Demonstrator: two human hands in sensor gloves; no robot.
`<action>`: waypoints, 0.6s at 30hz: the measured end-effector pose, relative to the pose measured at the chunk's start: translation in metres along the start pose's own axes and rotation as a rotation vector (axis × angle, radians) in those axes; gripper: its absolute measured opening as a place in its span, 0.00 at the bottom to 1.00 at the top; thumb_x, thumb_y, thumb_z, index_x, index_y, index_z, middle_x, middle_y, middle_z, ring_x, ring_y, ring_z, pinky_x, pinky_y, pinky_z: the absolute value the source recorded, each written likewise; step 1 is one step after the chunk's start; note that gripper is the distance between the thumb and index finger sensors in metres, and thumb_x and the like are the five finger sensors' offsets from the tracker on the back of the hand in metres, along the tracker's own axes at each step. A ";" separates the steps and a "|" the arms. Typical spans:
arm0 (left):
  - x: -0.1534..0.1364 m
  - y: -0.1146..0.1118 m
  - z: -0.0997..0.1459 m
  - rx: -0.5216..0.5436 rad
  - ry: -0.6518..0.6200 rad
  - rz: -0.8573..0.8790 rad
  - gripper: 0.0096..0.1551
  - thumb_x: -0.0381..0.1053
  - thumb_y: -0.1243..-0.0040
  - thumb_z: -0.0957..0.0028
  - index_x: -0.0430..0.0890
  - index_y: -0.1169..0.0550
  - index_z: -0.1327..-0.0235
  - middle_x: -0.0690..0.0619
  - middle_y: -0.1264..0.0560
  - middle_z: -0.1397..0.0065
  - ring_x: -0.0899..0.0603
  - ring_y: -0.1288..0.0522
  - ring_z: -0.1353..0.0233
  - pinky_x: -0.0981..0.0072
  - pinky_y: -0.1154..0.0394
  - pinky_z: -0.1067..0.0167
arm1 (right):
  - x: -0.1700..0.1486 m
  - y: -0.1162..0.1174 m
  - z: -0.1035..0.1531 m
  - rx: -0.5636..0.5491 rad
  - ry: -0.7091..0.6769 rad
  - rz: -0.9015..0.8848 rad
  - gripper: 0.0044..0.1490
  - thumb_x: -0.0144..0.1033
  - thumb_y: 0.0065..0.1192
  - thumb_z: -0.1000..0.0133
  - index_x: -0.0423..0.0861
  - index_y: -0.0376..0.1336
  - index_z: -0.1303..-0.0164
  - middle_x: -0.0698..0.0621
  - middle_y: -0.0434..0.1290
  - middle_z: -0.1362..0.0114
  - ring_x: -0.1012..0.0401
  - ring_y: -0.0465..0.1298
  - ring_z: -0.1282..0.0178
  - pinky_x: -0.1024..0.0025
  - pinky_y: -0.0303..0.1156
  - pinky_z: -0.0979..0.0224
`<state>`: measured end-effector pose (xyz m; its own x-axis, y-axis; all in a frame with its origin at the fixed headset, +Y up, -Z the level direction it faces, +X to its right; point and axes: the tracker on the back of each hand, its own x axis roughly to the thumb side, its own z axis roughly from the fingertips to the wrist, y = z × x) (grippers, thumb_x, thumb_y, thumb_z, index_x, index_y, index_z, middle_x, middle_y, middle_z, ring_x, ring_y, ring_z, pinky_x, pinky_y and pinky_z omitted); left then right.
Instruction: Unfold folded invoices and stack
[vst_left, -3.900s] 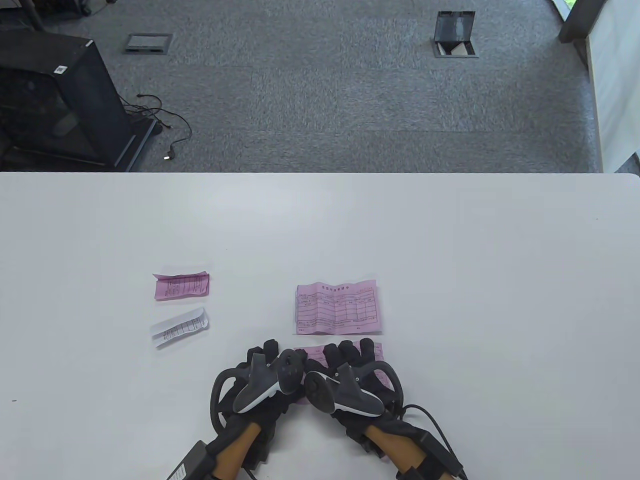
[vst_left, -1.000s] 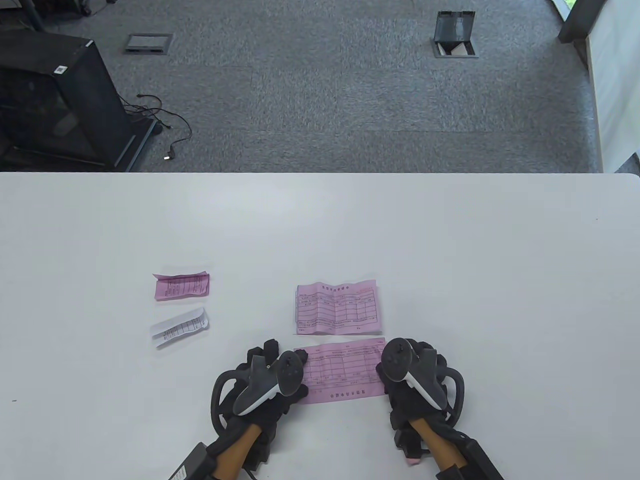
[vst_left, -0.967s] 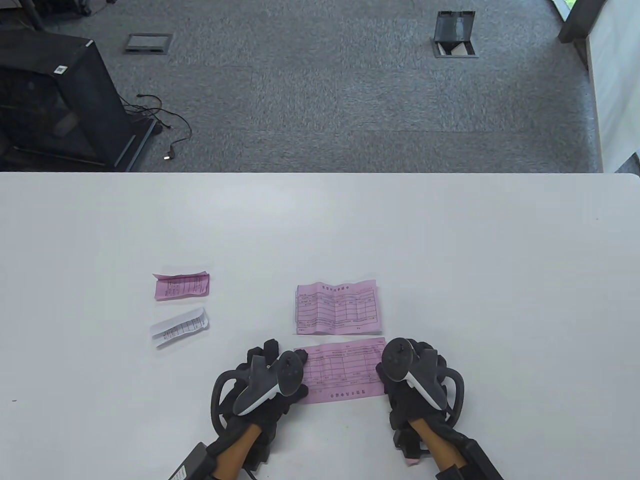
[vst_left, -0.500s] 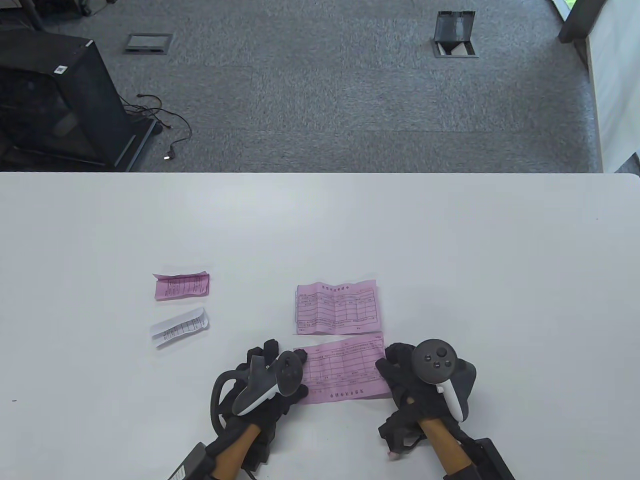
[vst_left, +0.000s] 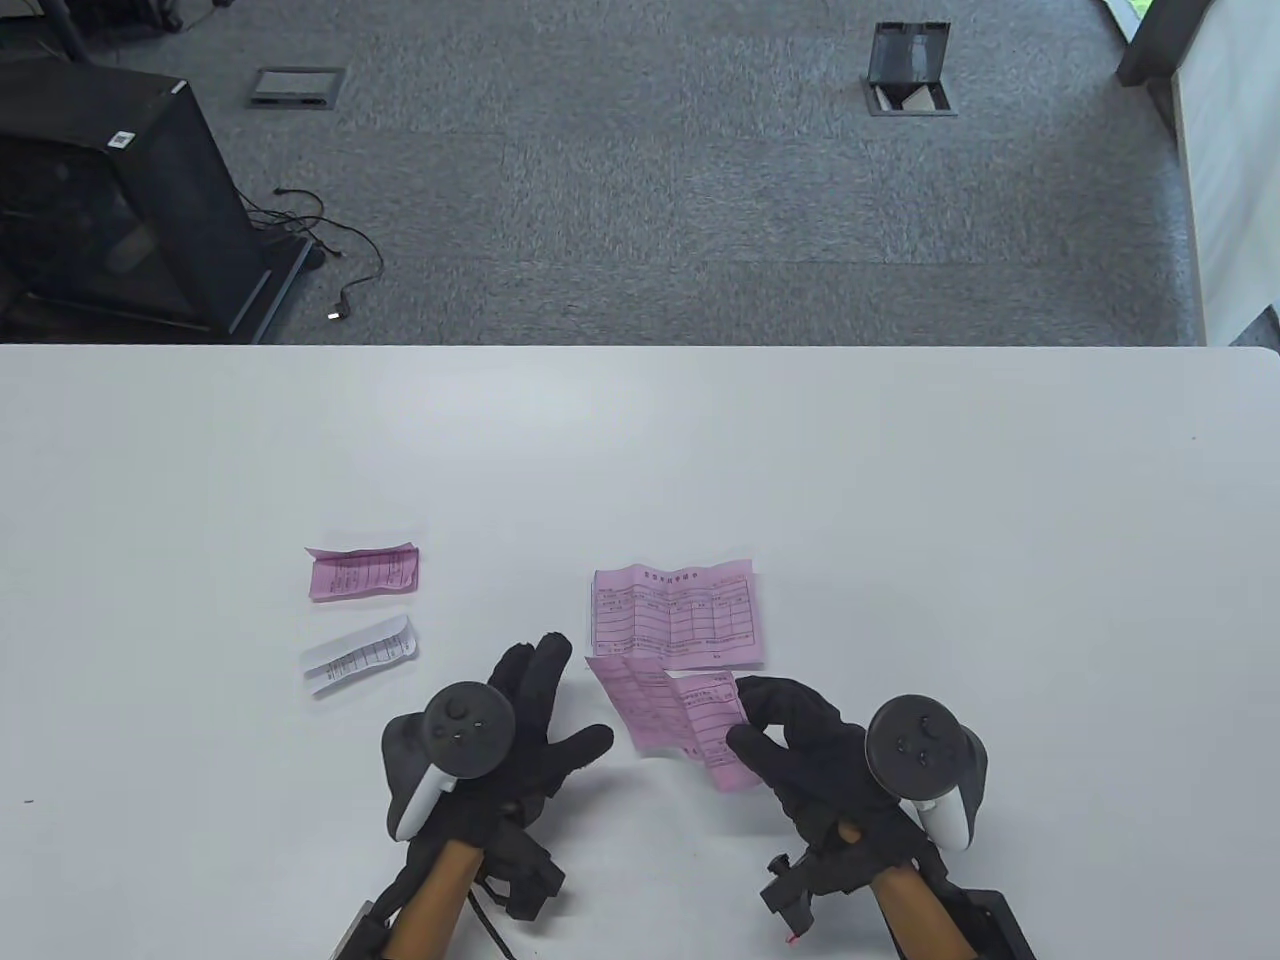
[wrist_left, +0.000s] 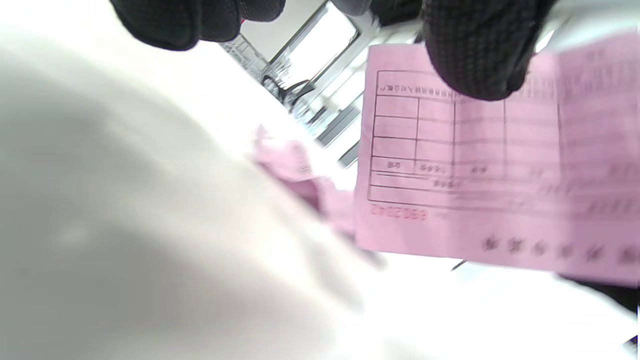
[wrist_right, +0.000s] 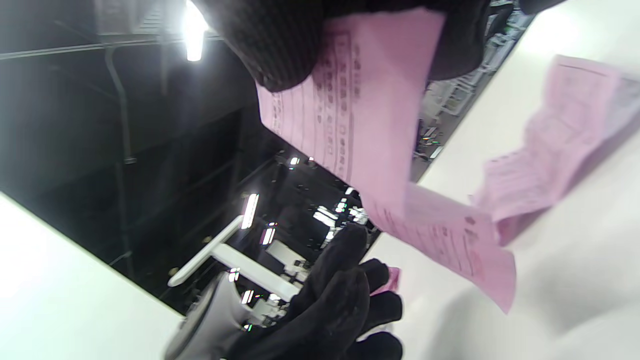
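My right hand (vst_left: 742, 718) pinches the right end of a creased pink invoice (vst_left: 668, 712) and holds it tilted above the table, near the front edge. It also shows in the right wrist view (wrist_right: 360, 115) and the left wrist view (wrist_left: 465, 180). My left hand (vst_left: 565, 700) is open with fingers spread, just left of that invoice and apart from it. An unfolded pink invoice (vst_left: 672, 615) lies flat just beyond. A folded pink invoice (vst_left: 362, 572) and a folded white invoice (vst_left: 358, 655) lie to the left.
The white table (vst_left: 900, 500) spreads wide to the right and back. Its far edge meets grey carpet, with a black cabinet (vst_left: 110, 190) on the floor at the far left.
My right hand has lifted the pink invoice's right end off the table and swung it left and up. My left hand has let go of its left end, opened and turned.
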<state>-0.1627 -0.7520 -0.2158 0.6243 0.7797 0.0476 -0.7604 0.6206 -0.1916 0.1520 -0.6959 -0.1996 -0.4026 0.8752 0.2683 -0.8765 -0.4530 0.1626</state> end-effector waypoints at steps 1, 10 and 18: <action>-0.002 0.001 0.000 0.001 -0.015 0.054 0.60 0.66 0.34 0.55 0.54 0.53 0.18 0.34 0.56 0.14 0.27 0.49 0.20 0.39 0.39 0.28 | 0.004 -0.001 0.001 0.001 -0.026 -0.003 0.22 0.42 0.61 0.48 0.50 0.62 0.45 0.46 0.67 0.30 0.46 0.68 0.29 0.33 0.53 0.25; -0.008 -0.005 -0.005 -0.112 -0.123 0.304 0.61 0.67 0.33 0.56 0.50 0.51 0.17 0.35 0.52 0.14 0.27 0.48 0.20 0.40 0.38 0.30 | 0.014 0.004 0.003 0.078 -0.183 -0.195 0.22 0.41 0.60 0.48 0.51 0.62 0.44 0.47 0.67 0.29 0.48 0.68 0.30 0.34 0.54 0.24; -0.005 -0.009 -0.002 0.017 -0.138 0.365 0.23 0.53 0.31 0.49 0.55 0.20 0.40 0.43 0.25 0.26 0.34 0.29 0.28 0.46 0.29 0.37 | -0.007 -0.004 -0.003 -0.064 -0.092 -0.182 0.21 0.41 0.60 0.47 0.51 0.62 0.45 0.47 0.71 0.35 0.49 0.72 0.37 0.36 0.58 0.26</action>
<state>-0.1585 -0.7621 -0.2166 0.2836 0.9525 0.1106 -0.9316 0.3011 -0.2038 0.1581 -0.7000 -0.2048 -0.2129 0.9210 0.3262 -0.9486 -0.2748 0.1569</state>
